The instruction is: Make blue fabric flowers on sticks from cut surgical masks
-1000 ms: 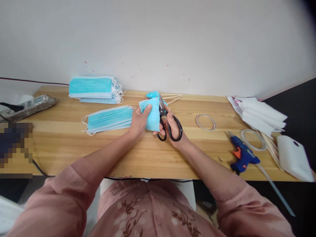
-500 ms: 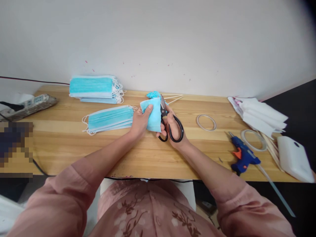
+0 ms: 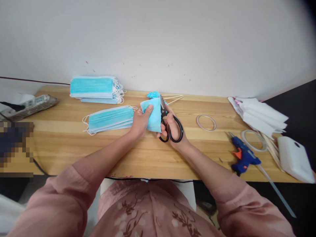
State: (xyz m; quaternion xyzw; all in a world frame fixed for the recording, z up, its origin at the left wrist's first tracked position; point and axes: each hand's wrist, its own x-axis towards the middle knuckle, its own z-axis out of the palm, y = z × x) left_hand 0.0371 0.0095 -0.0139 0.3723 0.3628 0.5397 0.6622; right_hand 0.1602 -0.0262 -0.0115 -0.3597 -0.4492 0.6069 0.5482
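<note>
My left hand pinches a piece of light blue mask fabric between thumb and fingers, holding it above the table. Black-handled scissors are in my right hand, their blades pointing away from me along the fabric's right edge. The fabric hides part of the right fingers. Behind it, near the wall, a blue fringed bundle lies beside thin wooden sticks. Just left of my left hand is a small pile of pleated blue face masks with white ear loops.
A taller stack of masks stands at the back left, near a power strip. To the right lie a tape ring, a blue glue gun, a second ring, white sheets and a white box on the wooden table.
The scissors' handles have come slightly closer together. Both hands and the fabric stay almost in the same place.
</note>
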